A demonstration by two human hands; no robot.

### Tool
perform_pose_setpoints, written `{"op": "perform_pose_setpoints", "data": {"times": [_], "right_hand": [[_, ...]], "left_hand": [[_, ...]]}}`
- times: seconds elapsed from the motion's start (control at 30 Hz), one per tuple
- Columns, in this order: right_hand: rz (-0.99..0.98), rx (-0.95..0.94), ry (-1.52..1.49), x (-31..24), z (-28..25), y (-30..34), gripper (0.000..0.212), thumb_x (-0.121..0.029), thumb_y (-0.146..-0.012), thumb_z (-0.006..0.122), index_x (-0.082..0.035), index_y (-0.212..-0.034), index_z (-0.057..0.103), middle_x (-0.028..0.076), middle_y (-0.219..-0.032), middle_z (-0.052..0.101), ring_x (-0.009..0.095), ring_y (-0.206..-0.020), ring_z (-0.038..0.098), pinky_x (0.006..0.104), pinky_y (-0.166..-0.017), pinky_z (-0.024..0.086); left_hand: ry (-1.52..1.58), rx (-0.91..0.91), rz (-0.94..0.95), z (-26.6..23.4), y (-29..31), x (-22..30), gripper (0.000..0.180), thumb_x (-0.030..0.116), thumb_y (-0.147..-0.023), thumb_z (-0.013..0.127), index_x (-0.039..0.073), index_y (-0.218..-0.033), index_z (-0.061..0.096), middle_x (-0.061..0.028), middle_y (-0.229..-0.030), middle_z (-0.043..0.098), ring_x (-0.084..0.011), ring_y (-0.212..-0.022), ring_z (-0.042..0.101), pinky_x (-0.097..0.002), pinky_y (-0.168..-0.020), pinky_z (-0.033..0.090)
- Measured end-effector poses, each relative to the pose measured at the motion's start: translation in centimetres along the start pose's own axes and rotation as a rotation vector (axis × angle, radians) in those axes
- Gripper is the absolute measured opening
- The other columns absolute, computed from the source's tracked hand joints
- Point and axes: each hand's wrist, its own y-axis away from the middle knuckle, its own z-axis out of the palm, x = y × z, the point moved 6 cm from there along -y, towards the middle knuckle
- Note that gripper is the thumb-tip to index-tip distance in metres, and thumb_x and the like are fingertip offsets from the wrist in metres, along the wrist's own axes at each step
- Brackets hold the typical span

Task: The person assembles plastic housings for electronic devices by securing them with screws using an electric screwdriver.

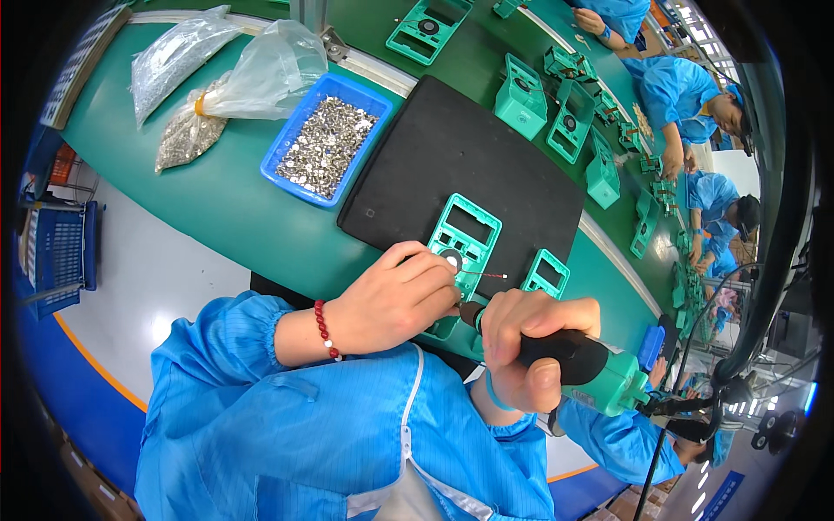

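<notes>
A teal plastic housing, with a rectangular window near its far end and a round opening below it, lies on a black mat at the near edge of the green table. The worker's left hand rests on the housing's near end, fingers curled and fingertips pressed at the round opening; whether anything is pinched between them cannot be made out. A thin red wire runs from that spot to the right. The right hand is wrapped tight around the black grip of an electric screwdriver with a teal body, its tip pointing in toward the housing just beside the left fingers. A red bead bracelet circles the left wrist, and both arms are in bright blue smock sleeves.

A second, smaller teal housing sits just to the right, at the mat's edge. Farther left on the table stands a blue tray filled with small silvery metal parts, and beyond it lie two clear plastic bags holding more of the same. Across the table, more teal housings stand in a row, and other workers in blue smocks bend over them along the line to the right.
</notes>
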Motion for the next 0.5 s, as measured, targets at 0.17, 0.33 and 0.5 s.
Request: {"op": "perform_pose_setpoints", "data": {"times": [0.17,0.33,0.5], "right_hand": [[-0.029,0.116,0.006,0.8,-1.0,-0.3,0.037,-0.035,-0.093,0.065,-0.004,-0.101,0.047,0.005,-0.063,0.052,0.013,-0.051,0.045,0.0287,-0.047,0.036],[-0.014,0.13,0.034,2.4,-1.7,-0.3,0.034,-0.032,-0.093,0.065,-0.004,-0.099,0.048,0.004,-0.061,0.051,0.013,-0.049,0.044,0.0286,-0.046,0.038],[-0.014,0.139,0.053,3.7,-1.8,-0.3,0.032,-0.03,-0.092,0.064,-0.003,-0.097,0.049,0.005,-0.06,0.051,0.013,-0.048,0.044,0.0282,-0.045,0.038]], "left_hand": [[-0.15,0.049,-0.178,-4.0,-1.3,-4.5,0.036,0.016,-0.075,0.076,0.004,-0.107,0.064,-0.0103,-0.111,0.064,-0.029,-0.1,0.062,-0.0407,-0.083,0.05],[-0.56,-0.11,-0.52,-8.6,0.3,-13.4,0.012,0.008,-0.084,0.066,0.003,-0.094,0.064,-0.0131,-0.091,0.06,-0.0314,-0.089,0.062,-0.0422,-0.075,0.05],[-0.546,-0.409,-0.385,-7.2,0.7,-14.9,0.009,0.011,-0.087,0.063,0.003,-0.09,0.066,-0.0127,-0.089,0.06,-0.0324,-0.086,0.061,-0.0428,-0.076,0.048]]}}
